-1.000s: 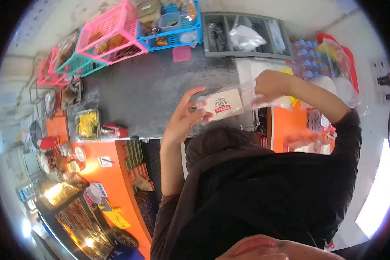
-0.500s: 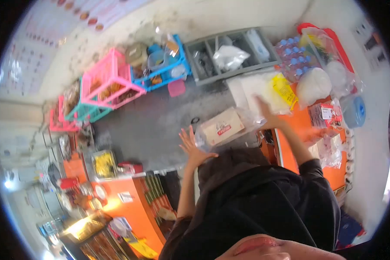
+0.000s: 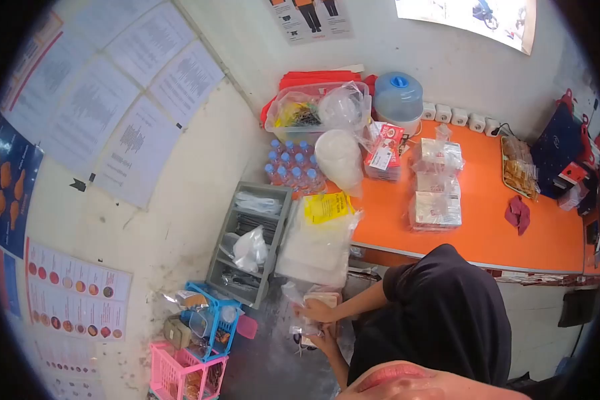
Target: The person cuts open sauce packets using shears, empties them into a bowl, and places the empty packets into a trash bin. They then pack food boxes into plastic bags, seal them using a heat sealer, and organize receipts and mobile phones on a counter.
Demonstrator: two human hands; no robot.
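A: What is being handled, going rightward?

B: Right of the blue basket (image 3: 210,327), at lower centre, a clear plastic bag (image 3: 291,293) is being touched. The right hand (image 3: 318,311) is being curled over it and a pale box (image 3: 329,298); the left hand (image 3: 325,341) is being held just below. Whether either is being gripped cannot be told.

A: And the handling?

B: Light, slippery film and dentable card are being presumed; the box's sides are being favoured.

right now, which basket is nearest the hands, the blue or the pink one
The blue basket is nearest the hands; the pink basket stands beyond it, farther toward the picture's bottom left corner.
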